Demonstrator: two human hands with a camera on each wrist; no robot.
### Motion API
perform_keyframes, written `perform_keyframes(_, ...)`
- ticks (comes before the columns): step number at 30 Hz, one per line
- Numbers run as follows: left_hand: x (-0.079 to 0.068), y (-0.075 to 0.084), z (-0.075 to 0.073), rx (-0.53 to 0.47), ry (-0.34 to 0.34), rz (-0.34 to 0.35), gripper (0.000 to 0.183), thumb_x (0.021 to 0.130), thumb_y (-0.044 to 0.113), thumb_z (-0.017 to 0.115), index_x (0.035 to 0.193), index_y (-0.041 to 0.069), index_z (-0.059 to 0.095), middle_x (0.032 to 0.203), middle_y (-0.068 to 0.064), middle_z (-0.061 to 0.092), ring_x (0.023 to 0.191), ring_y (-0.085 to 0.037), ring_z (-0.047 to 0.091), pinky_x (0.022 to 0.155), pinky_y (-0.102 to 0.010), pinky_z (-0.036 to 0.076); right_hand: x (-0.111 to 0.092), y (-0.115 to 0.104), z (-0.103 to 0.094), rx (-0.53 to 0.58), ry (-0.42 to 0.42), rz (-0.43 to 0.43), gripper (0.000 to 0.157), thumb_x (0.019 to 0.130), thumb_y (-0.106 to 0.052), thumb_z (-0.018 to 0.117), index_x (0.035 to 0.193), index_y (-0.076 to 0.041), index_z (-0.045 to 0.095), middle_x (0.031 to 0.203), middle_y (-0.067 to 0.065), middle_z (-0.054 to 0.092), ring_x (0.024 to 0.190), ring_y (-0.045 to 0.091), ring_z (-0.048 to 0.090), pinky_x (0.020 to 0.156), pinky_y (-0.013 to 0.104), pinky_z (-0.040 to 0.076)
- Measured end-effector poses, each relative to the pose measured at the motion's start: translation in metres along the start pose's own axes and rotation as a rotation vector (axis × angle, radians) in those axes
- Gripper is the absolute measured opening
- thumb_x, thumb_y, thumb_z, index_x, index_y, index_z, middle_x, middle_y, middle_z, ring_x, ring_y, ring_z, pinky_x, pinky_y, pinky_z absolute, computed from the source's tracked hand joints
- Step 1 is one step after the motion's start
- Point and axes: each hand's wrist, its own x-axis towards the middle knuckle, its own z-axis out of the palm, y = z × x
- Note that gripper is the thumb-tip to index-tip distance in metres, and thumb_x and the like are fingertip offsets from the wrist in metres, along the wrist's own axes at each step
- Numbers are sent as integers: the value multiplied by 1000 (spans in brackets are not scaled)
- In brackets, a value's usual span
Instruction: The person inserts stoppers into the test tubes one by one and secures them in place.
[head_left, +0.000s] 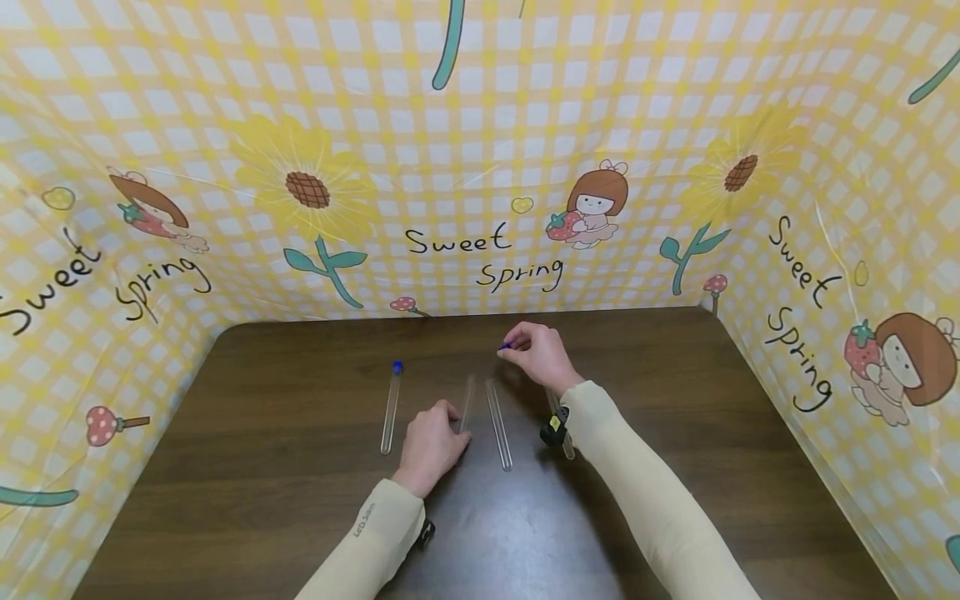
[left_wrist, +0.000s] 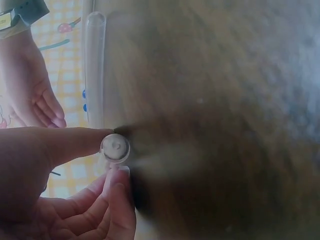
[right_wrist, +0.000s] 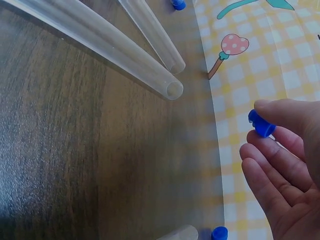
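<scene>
My left hand (head_left: 431, 448) pinches a clear test tube (head_left: 467, 404) between thumb and fingers. In the left wrist view, the rounded end of this held tube (left_wrist: 115, 148) points at the camera. Farther back, my right hand (head_left: 542, 354) pinches a small blue cap (right_wrist: 261, 123) between thumb and fingertips. To the right of the held tube lies another clear test tube (head_left: 498, 425). Both tubes show uncapped near ends in the right wrist view, one of them the nearer tube (right_wrist: 174, 89).
A test tube with a blue cap (head_left: 397, 367) lies left of my left hand. Another tube (head_left: 568, 448) is partly hidden under my right forearm. A loose blue cap (right_wrist: 219, 233) sits near a tube mouth (right_wrist: 185, 233). Checked cloth (head_left: 480, 167) surrounds the dark wooden table (head_left: 247, 467).
</scene>
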Motion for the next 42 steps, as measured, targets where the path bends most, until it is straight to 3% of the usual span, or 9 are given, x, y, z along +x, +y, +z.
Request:
perform_keyframes(15, 2, -2, -3, 32, -6, 18, 26, 86, 18, 82, 102, 5, 67, 80, -9, 69, 79, -38, 68, 68, -51, 54, 0, 2, -2, 17, 9, 9, 16, 89, -19, 82, 97, -10, 72, 91, 0, 70, 84, 19, 66, 79, 37, 55)
perform_keyframes(27, 4, -3, -11, 18, 48, 90, 22, 90, 12, 76, 105, 0, 66, 71, -1, 64, 72, -30, 66, 70, -49, 53, -1, 3, -4, 21, 14, 6, 16, 88, -19, 83, 97, -11, 72, 91, -1, 70, 83, 17, 65, 78, 37, 55)
perform_keyframes(42, 7, -4, -18, -52, 114, 137, 21, 92, 8, 70, 110, -3, 66, 73, 0, 69, 72, -25, 69, 69, -47, 54, -1, 2, -6, 37, 32, -13, 14, 89, -19, 82, 95, -12, 72, 90, -2, 70, 83, 16, 66, 78, 36, 55)
